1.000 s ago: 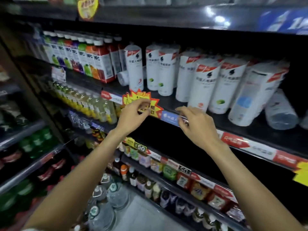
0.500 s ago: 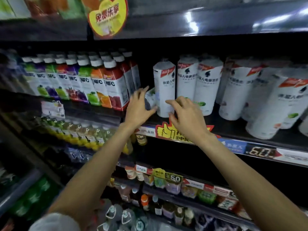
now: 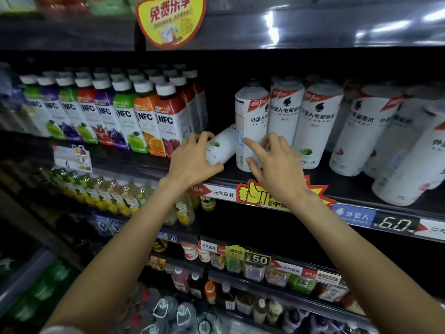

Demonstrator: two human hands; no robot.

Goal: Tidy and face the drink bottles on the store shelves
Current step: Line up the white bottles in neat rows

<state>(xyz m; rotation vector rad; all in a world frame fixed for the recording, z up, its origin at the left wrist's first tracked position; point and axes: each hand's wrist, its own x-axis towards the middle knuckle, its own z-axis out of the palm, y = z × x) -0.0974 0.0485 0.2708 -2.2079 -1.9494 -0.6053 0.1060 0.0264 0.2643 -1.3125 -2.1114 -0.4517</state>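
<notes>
A white drink bottle [image 3: 225, 145] lies tipped on its side on the dark shelf [image 3: 144, 162], between the NFC juice bottles [image 3: 144, 121] and the standing white bottles. My left hand [image 3: 192, 160] grips its lower end, fingers over the top and thumb beneath. Beside it on the right stands an upright white bottle [image 3: 251, 112] with its label turned partly sideways. My right hand [image 3: 274, 165] has its fingers spread against the lower part of that bottle. More white bottles [image 3: 320, 121] stand and lean in a row to the right.
A yellow thumbs-up price tag [image 3: 255, 194] sticks out from the shelf edge under my right wrist. A round yellow promo sign [image 3: 171, 20] hangs from the shelf above. Lower shelves hold yellow tea bottles [image 3: 115, 196] and small drinks [image 3: 255, 266].
Both hands rose from the price strip on the shelf edge to the bottles. The left hand closed round the tipped bottle and the right reached the upright one. The view moved closer.
</notes>
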